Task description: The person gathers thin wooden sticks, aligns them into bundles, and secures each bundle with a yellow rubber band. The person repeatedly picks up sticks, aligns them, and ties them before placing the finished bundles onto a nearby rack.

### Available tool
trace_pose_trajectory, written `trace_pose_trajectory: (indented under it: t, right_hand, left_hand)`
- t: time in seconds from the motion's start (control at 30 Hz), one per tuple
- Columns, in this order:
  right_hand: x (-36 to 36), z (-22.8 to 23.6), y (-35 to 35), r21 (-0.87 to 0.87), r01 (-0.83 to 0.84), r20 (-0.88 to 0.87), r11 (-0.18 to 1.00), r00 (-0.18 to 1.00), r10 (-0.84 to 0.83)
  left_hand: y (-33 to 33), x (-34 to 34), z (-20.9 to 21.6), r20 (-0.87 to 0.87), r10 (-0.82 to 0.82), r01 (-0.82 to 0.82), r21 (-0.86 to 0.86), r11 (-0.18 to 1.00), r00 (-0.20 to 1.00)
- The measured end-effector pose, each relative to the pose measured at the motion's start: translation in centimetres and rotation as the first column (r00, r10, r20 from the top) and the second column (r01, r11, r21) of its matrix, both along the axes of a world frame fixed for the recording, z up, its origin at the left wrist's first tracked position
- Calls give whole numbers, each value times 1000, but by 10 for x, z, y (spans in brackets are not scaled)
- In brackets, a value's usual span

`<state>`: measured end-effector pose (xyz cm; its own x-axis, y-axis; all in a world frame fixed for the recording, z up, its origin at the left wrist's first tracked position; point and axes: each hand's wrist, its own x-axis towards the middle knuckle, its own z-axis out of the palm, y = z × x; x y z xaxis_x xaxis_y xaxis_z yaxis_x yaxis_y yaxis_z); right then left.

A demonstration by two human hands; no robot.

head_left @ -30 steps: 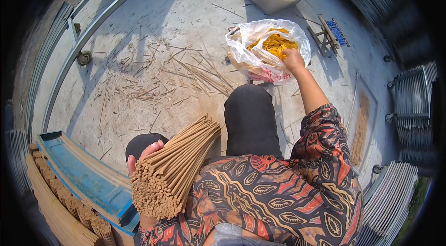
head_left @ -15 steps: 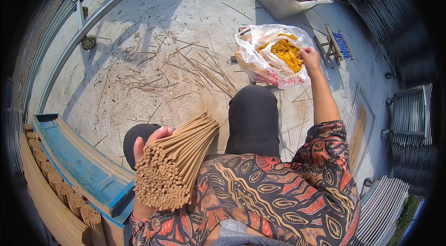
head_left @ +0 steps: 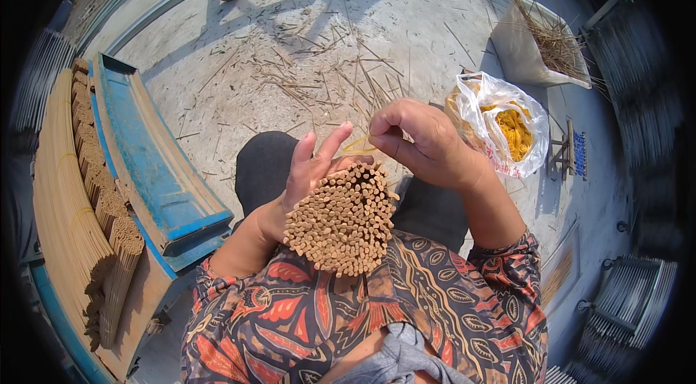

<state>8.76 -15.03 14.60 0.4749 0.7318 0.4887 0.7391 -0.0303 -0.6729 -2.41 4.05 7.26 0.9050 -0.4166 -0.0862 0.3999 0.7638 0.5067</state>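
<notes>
Left hand [head_left: 308, 174] supporting a bundle of thin brown sticks [head_left: 339, 224], right hand [head_left: 429, 141] pinching a thin yellow band [head_left: 358, 145].
The bundle stands before the patterned shirt [head_left: 290, 304], cut ends facing up; the left hand's fingers spread beside its far side, and the right thumb and forefinger close on the band just beyond it. To the right sits a white plastic bag [head_left: 535, 114] of yellow bands [head_left: 513, 135]; to the left, a blue trough [head_left: 161, 159].

The sticks [head_left: 339, 221] look matt and rough, the plastic bag [head_left: 476, 112] glossy.
</notes>
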Motion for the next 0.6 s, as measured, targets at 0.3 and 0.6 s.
trace_pose_trajectory:
  t: [0.3,0.6]
  right_hand:
    - [4,-19,22,110,104,294,988,947,-132]
    - [-22,-40,-13,753,161,-656,638,246,713]
  left_hand:
    - [11,-5,-28,459,-156,-80,454,887,875]
    - [15,0,-18,789,-169,-555,549,624,590]
